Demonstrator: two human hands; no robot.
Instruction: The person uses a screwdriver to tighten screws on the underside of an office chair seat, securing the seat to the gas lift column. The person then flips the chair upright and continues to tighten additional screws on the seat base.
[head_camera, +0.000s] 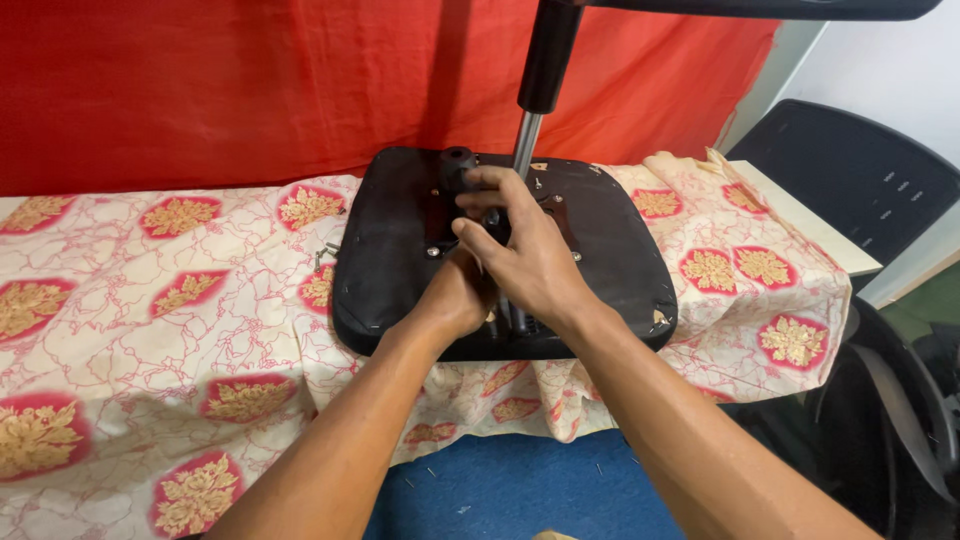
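Both of your hands meet at the centre of the frame, over the underside of a black chair seat (390, 250) that lies flipped on the table. Your left hand (455, 300) sits lower and is mostly hidden under the other, so you cannot tell from this view what its fingers close on. Your right hand (525, 250) lies across it, fingers curled toward a black round knob (456, 165) at the seat's upper middle, touching or just short of it. Beneath both hands is the metal mounting plate (436, 215), with small bolts showing.

Starting at the left, a cream tablecloth (150, 300) with red and gold motifs covers the table. A few loose screws (325, 252) lie just beside the seat's left edge. Just right of the knob a gas-lift column (535, 90) rises from the seat toward the top of the frame, chrome below and black above. A red cloth (200, 80) hangs behind. At the far right stands a black chair back (860, 170).
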